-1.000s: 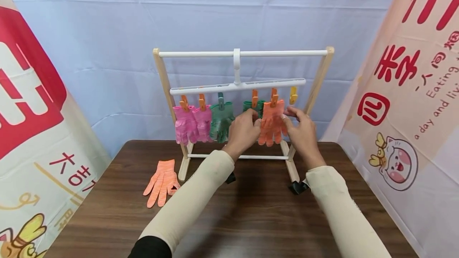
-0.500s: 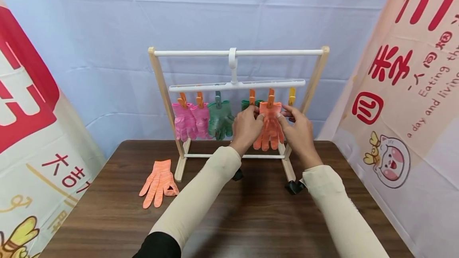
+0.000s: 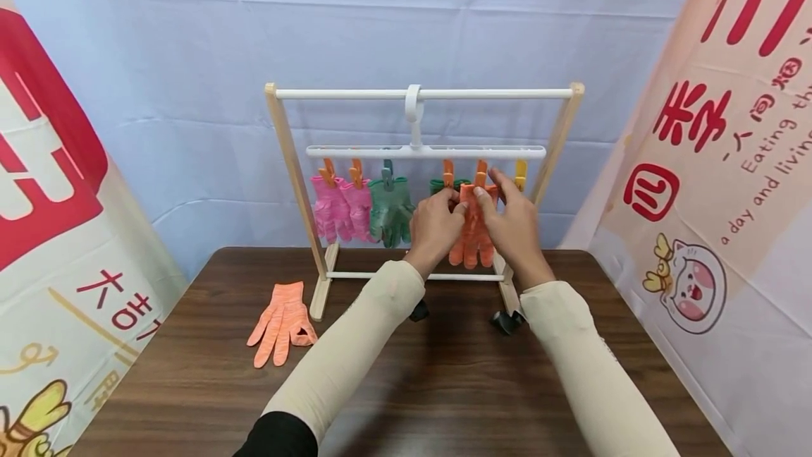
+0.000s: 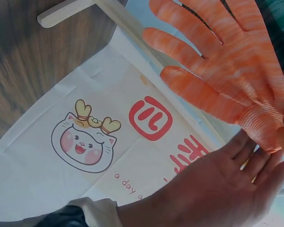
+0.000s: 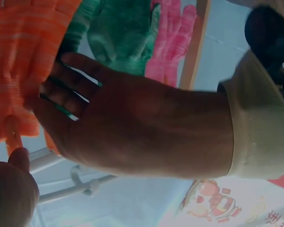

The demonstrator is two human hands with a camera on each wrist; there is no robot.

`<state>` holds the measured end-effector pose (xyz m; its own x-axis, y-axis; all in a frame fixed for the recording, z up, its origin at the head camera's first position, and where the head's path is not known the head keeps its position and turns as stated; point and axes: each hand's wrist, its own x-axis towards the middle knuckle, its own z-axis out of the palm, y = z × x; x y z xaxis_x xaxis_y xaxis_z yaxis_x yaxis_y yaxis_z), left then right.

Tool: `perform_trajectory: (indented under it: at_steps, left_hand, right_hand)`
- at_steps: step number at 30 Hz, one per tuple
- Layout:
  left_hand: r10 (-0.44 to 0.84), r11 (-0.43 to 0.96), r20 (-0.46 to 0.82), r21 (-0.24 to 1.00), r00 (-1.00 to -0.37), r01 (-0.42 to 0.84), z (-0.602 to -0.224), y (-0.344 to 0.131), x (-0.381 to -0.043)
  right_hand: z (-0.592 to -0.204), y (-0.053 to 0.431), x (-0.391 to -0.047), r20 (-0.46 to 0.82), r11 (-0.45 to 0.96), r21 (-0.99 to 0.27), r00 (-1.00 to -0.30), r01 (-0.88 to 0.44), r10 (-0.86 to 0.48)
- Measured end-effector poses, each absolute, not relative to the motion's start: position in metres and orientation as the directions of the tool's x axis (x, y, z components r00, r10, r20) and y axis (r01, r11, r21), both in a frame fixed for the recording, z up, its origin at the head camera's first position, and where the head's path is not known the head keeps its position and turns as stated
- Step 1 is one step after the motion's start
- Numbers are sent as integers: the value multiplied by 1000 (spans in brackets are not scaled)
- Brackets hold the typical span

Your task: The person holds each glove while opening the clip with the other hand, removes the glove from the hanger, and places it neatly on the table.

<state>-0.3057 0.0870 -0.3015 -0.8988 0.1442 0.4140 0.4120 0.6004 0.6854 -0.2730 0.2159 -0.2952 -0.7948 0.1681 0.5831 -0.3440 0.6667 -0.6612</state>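
An orange glove point(image 3: 471, 242) hangs by its cuff from an orange clothespin point(image 3: 481, 172) on the right half of the white hanger point(image 3: 374, 152). My left hand point(image 3: 436, 228) pinches the glove's left edge near the cuff, thumb in front and fingers behind, as the right wrist view shows. The right hand point(image 3: 515, 231) pinches the clothespin between thumb and fingers at the cuff. In the left wrist view the glove point(image 4: 236, 61) is spread wide, fingers toward the upper left. Just left of it, a dark green glove point(image 3: 438, 185) is mostly hidden behind my left hand.
Two pink gloves point(image 3: 326, 210) and a green glove point(image 3: 390, 210) hang on the hanger's left half. A yellow clothespin point(image 3: 521, 173) hangs at its right end. The wood-and-white rack point(image 3: 288, 161) stands on the brown table point(image 3: 406, 386). Another orange glove point(image 3: 282, 323) lies at left.
My right hand has moved left and up from the orange glove's right edge to its clothespin. The hanger, tilted before, now hangs level. The left hand stays at the glove's left edge.
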Motion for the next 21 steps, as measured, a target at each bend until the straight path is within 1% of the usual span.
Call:
perform_trajectory:
  at_steps: [7, 16, 21]
  left_hand:
    - [145, 599, 390, 697, -909, 394, -302, 85, -306]
    - [173, 575, 421, 691, -890, 438, -303, 82, -307]
    - [170, 573, 427, 690, -888, 442, -303, 80, -306]
  right_hand:
    - [-287, 205, -277, 610, 672, -656, -766, -343, 204]
    - [-284, 204, -281, 624, 635, -683, -741, -361, 249]
    - [-282, 203, -281, 658, 644, -665, -705, -378, 266]
